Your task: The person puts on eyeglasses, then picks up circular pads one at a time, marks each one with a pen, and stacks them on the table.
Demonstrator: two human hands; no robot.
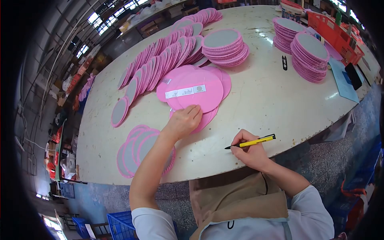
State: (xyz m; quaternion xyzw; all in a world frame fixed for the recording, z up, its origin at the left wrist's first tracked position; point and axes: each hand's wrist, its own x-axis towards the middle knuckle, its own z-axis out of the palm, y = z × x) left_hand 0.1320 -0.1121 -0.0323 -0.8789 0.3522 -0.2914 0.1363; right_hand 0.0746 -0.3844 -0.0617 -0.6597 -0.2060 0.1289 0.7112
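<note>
My left hand (185,121) pinches the near edge of a pink round fabric disc (196,102), the top one of a loose, fanned pile. A white printed label strip (185,91) lies across that disc. In my right hand (250,151) is a yellow and black pen (256,141), its dark tip pointing left just over the tabletop. Left of my left forearm, several grey discs with pink rims (134,149) lie overlapped near the table's front edge, partly hidden by the arm.
Long leaning rows of discs (160,60) run behind the pile, beside an upright stack (224,46). Two more stacks (310,52) stand at right, near black thread snips (284,63). A dark phone (353,76) lies on a light blue sheet (340,86). Red crates (334,34) stand behind.
</note>
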